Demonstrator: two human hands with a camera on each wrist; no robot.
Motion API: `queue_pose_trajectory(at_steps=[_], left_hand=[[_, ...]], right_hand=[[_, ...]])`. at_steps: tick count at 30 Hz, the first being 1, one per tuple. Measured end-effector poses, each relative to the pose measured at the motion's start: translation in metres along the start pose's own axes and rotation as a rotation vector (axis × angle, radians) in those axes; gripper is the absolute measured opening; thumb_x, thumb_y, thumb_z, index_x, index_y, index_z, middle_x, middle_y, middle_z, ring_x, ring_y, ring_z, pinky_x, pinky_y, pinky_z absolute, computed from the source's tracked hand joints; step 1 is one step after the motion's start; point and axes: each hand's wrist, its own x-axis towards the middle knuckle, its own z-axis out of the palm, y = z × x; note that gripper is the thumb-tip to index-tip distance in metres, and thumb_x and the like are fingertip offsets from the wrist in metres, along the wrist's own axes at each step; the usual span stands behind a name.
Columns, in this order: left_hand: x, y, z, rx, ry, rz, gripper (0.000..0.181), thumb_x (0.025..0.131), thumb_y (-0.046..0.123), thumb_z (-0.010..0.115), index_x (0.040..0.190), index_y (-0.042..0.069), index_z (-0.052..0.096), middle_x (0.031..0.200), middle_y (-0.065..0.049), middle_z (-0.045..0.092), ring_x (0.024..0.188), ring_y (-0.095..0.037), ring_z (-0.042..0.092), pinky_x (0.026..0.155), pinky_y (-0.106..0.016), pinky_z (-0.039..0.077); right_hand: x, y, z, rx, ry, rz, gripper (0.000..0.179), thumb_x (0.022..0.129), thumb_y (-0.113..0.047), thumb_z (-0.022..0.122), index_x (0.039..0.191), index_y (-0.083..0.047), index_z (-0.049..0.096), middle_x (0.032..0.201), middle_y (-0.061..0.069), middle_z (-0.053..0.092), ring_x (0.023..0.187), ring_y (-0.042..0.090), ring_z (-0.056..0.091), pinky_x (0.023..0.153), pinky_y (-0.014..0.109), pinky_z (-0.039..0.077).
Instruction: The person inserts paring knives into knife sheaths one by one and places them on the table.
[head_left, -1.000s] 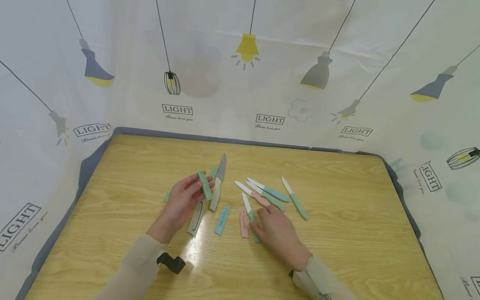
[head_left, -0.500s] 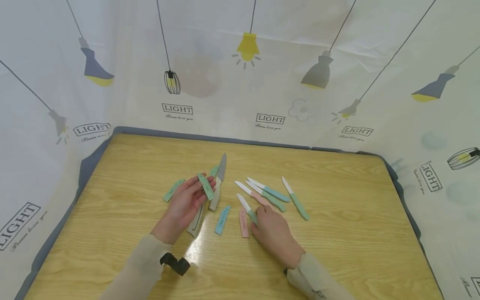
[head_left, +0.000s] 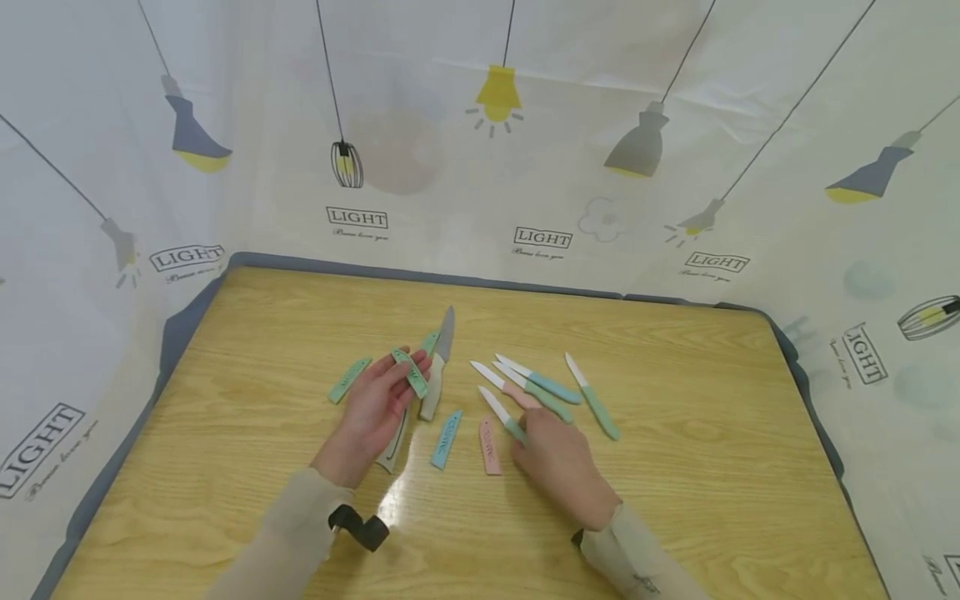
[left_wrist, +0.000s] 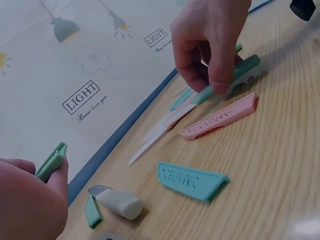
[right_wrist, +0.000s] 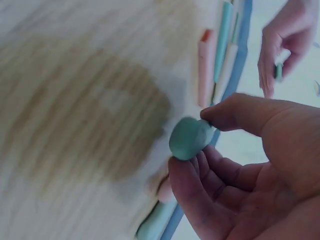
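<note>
My left hand (head_left: 367,410) holds a green blade cover (head_left: 409,374) between thumb and fingers, above the table's left-middle part. My right hand (head_left: 561,460) pinches the green handle of a paring knife (left_wrist: 245,69), whose white blade points away and to the left. In the right wrist view, the rounded handle end (right_wrist: 189,139) shows between thumb and fingers. Left of that hand lie a pink cover (head_left: 490,447) and a blue cover (head_left: 447,439). Beside my left hand lies a larger knife with a beige handle (head_left: 431,392); its beige cover (head_left: 393,450) is partly hidden by that hand.
Beyond my right hand, a pink-handled knife (head_left: 517,394), a blue-handled knife (head_left: 555,387) and a green-handled knife (head_left: 550,402) lie close together. Another green-handled knife (head_left: 598,413) lies farther right. Green covers (head_left: 349,381) lie at the left and beside the large blade. Printed cloth (head_left: 450,208) surrounds the table.
My right hand has gripped the green paring knife and shifted it away from the pink cover, its blade now angled more to the left. My left hand has turned slightly with the green cover.
</note>
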Motion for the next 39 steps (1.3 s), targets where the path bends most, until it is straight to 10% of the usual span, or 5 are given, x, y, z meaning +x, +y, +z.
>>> queue_pose_trajectory(at_steps=[9, 21, 30, 39], left_hand=[[-0.001, -0.004, 0.008, 0.013, 0.058, 0.055, 0.048, 0.109, 0.001, 0.046, 0.154, -0.008, 0.031, 0.143, -0.023, 0.056, 0.119, -0.02, 0.068, 0.107, -0.032, 0.053], [-0.001, -0.008, 0.024, -0.053, 0.059, 0.043, 0.045, 0.108, 0.0, 0.049, 0.151, -0.006, 0.035, 0.146, -0.025, 0.054, 0.115, -0.02, 0.07, 0.107, -0.033, 0.053], [-0.002, -0.013, 0.034, -0.053, 0.054, 0.05, 0.04, 0.108, 0.002, 0.051, 0.145, -0.003, 0.04, 0.145, -0.023, 0.056, 0.118, -0.021, 0.068, 0.106, -0.033, 0.054], [-0.001, -0.02, 0.038, -0.091, 0.04, 0.054, 0.042, 0.107, 0.0, 0.051, 0.147, -0.006, 0.038, 0.138, -0.021, 0.062, 0.116, -0.022, 0.07, 0.106, -0.034, 0.053]], right_hand=[[-0.012, 0.009, -0.022, 0.09, 0.065, 0.016, 0.024, 0.091, -0.02, 0.075, 0.109, -0.009, 0.063, 0.079, -0.001, 0.063, 0.058, 0.012, 0.048, 0.048, 0.026, 0.041], [-0.022, 0.011, -0.038, 0.206, 0.133, -0.165, 0.028, 0.094, -0.008, 0.071, 0.12, -0.002, 0.066, 0.09, -0.001, 0.067, 0.064, 0.007, 0.051, 0.054, 0.022, 0.047], [-0.023, 0.01, -0.03, 0.493, 0.047, -0.253, 0.018, 0.099, 0.0, 0.055, 0.117, 0.001, 0.054, 0.075, -0.003, 0.049, 0.057, 0.003, 0.041, 0.046, 0.019, 0.038], [-0.024, -0.001, -0.015, 0.491, 0.086, -0.219, 0.019, 0.096, -0.003, 0.063, 0.114, -0.005, 0.058, 0.075, -0.003, 0.044, 0.057, 0.003, 0.038, 0.049, 0.02, 0.037]])
